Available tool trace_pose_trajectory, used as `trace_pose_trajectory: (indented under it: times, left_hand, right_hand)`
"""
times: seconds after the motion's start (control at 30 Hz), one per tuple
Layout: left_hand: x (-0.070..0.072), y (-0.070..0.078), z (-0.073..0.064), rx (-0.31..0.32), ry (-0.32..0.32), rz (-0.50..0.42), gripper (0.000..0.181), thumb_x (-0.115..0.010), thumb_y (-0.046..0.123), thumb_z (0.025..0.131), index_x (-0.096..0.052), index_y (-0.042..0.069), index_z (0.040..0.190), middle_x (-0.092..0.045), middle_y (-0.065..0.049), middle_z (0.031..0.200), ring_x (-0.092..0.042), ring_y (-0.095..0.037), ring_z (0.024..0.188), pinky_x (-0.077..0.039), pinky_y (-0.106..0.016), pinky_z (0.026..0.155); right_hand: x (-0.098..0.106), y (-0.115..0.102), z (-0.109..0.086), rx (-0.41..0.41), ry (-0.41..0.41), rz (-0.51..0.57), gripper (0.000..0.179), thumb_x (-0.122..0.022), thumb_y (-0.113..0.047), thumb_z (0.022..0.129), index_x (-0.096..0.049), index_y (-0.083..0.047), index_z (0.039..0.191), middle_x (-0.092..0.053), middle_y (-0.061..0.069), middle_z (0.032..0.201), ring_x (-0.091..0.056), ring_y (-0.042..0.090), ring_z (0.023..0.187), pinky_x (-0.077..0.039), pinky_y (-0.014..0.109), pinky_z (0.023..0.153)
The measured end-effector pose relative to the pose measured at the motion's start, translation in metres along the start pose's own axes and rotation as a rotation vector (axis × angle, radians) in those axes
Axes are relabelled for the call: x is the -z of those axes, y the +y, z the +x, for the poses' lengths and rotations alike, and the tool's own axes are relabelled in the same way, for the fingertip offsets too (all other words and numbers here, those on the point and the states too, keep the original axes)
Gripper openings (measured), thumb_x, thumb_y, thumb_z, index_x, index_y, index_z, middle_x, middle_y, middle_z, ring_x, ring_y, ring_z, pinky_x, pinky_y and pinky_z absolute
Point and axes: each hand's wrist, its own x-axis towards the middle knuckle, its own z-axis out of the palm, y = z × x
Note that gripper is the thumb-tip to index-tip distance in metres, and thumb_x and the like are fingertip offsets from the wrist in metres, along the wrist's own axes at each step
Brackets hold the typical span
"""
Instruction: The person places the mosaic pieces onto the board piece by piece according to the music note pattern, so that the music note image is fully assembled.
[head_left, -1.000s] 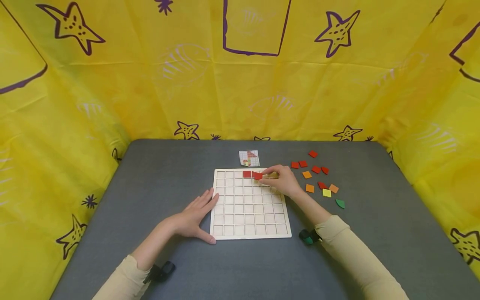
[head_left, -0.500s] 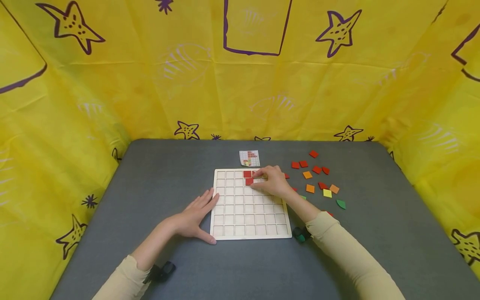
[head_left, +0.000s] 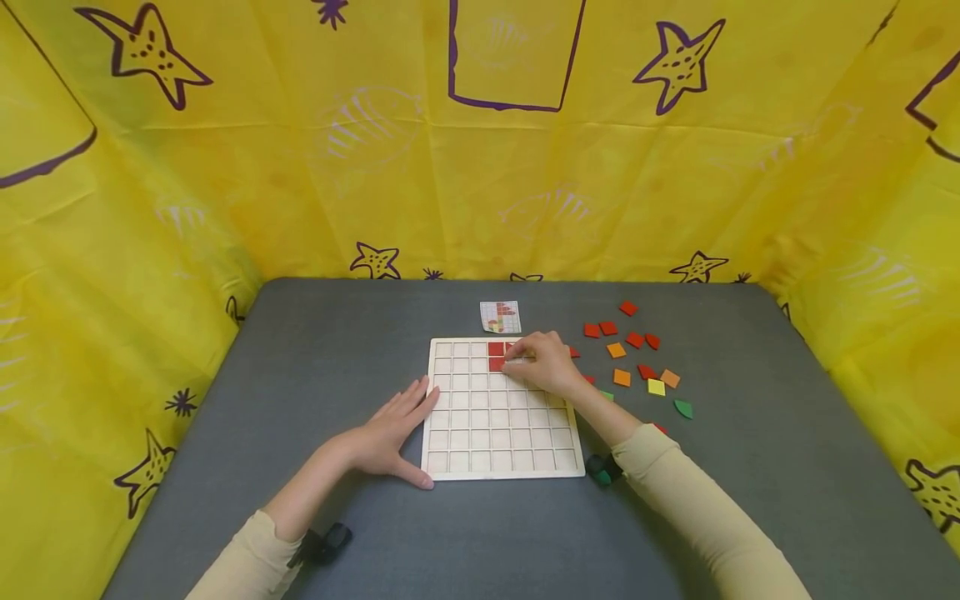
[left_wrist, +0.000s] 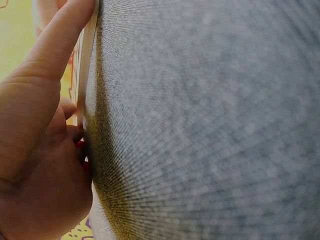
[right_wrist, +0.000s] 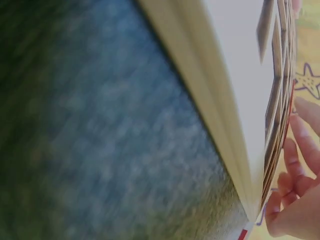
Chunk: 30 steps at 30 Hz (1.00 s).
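The fingers of the right hand (head_left: 546,362) are bent, and between the tips of the thumb and the index finger only a small gap is left; by these two tips a red square tile (head_left: 496,364) is pinched at its right side. The tile is placed in the middle column of the wooden grid board (head_left: 480,477), in the second row from the far edge. Directly beyond it, in the far row, another red tile (head_left: 496,349) is set, and to the right of this one a third red piece (head_left: 509,345) is mostly covered by the hand. The fingers of the left hand (head_left: 382,433) are straight and spread, and nothing is gripped by them; the left edge of the board is touched by their tips, and the thumb is laid at the near left corner. Just beyond the board, a small pattern card (head_left: 500,317) is placed. To the right, loose red tiles (head_left: 635,340), orange tiles (head_left: 622,378), a yellow tile (head_left: 656,387) and a green rounded tile (head_left: 683,409) are scattered on the dark grey table (head_left: 337,333).
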Motion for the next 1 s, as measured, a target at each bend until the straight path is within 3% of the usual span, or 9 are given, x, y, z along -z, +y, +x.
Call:
trace_pose_trajectory:
  times: [0.2,0.43,0.53,0.67,1.0]
  left_hand:
    - [0.0,0.001,0.0,0.001,0.0,-0.003,0.128,-0.08,0.063,0.068,-0.007,0.006,0.157,0.006,-0.017,0.162,0.005,-0.032,0.148,-0.007,-0.054,0.116]
    - [0.0,0.0,0.0,-0.008,0.003,0.002,0.128,-0.079,0.062,0.068,-0.007,0.006,0.157,0.006,-0.018,0.162,0.005,-0.033,0.148,-0.007,-0.054,0.116]
    - [0.001,-0.001,-0.001,-0.009,0.004,-0.005,0.128,-0.081,0.06,0.068,-0.007,0.005,0.157,0.005,-0.019,0.161,0.005,-0.035,0.148,-0.006,-0.055,0.116]
    - [0.002,0.0,-0.002,-0.007,0.003,-0.013,0.127,-0.081,0.059,0.069,-0.007,0.005,0.156,0.005,-0.019,0.161,0.005,-0.035,0.148,-0.006,-0.055,0.116]
    - [0.0,0.002,-0.001,-0.012,0.015,-0.003,0.128,-0.081,0.061,0.068,-0.009,0.004,0.156,0.004,-0.019,0.162,0.004,-0.034,0.148,-0.008,-0.055,0.116]
  right_hand:
    - [0.013,0.011,-0.005,0.002,0.059,0.06,0.016,-0.077,-0.03,0.085,-0.077,-0.016,0.093,-0.067,0.002,0.099,-0.046,0.026,0.097,-0.036,0.04,0.079]
    - [0.053,0.054,-0.019,-0.087,0.136,0.129,0.026,-0.075,-0.024,0.088,-0.073,-0.007,0.107,-0.067,0.011,0.108,-0.057,0.03,0.1,-0.046,0.044,0.084]
    - [0.071,0.075,-0.022,-0.114,0.179,0.101,0.029,-0.074,-0.022,0.088,-0.071,-0.004,0.111,-0.069,0.016,0.108,-0.059,0.033,0.103,-0.036,0.048,0.1]
    - [0.089,0.098,-0.023,-0.144,0.224,0.025,0.033,-0.072,-0.019,0.09,-0.068,0.001,0.116,-0.068,0.023,0.108,-0.056,0.039,0.103,-0.024,0.052,0.105]
    - [0.106,0.117,-0.019,-0.243,0.129,-0.1,0.042,-0.067,-0.022,0.093,-0.06,-0.001,0.129,-0.06,0.028,0.122,-0.041,0.047,0.109,-0.03,0.057,0.089]
